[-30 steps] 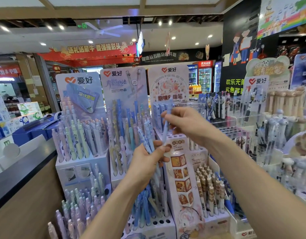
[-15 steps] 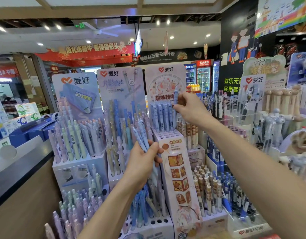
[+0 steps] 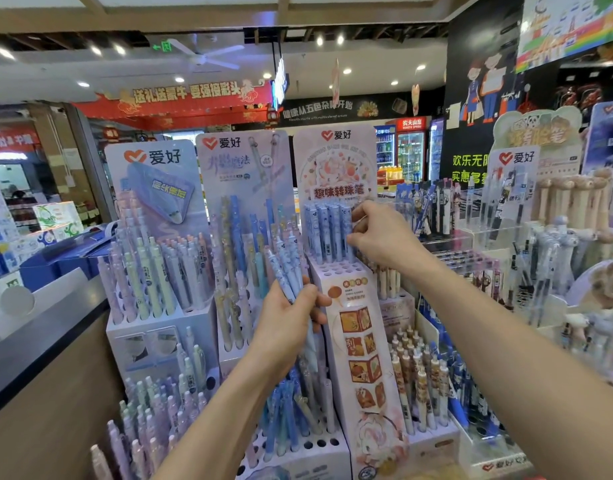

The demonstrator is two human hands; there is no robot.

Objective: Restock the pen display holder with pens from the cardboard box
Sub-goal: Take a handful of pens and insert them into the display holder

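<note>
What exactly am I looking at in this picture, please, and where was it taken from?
No machine here: a camera worn on a person's head looks forward and down at two bare hands in a stationery shop. The left hand grips a bundle of pale blue patterned pens. The right hand reaches to the back row of matching blue pens standing in the tall pink-and-white cardboard display holder, whose front holes are unfilled. Other pen stands surround it.

Ceiling: above me, recessed spotlights (image 3: 319, 39) and a white ceiling fan (image 3: 208, 57).
Twelve o'clock: red banner (image 3: 180, 102), lit drinks fridges (image 3: 410, 150).
Nine o'clock: dark-topped wooden counter (image 3: 38, 348).
</note>
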